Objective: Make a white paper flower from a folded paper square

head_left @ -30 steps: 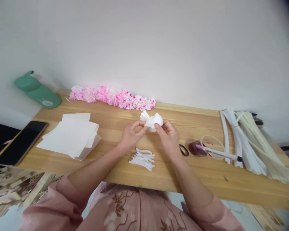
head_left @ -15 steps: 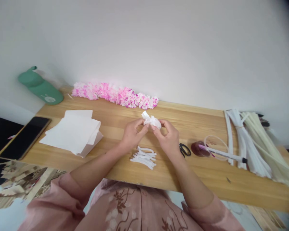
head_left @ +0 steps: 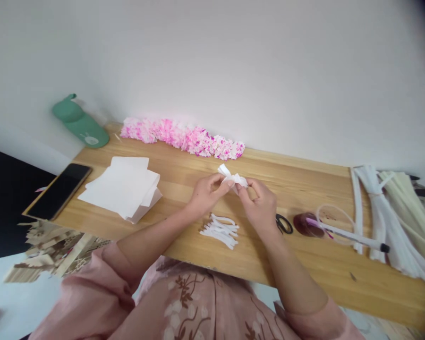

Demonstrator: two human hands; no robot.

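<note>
Both hands meet above the middle of the wooden table, holding a gathered piece of white paper between them. The left hand pinches its left part between thumb and fingers, with a pleated end sticking up beyond the fingertips; the right hand grips the crumpled right part the same way.

On the near side, just below the hands, lies a small pile of short white stems. To the left are a loose stack of white paper sheets and, at the table's left edge, a dark-screened phone. A green bottle stands at the far left, and a row of pink-and-white ruffled flowers runs along the far edge against the wall.

Right of the right forearm, a black scissors handle shows, then a dark red container with a white marker beside it. Farther right lie a tied white bundle and a cream bundle of long strips.
</note>
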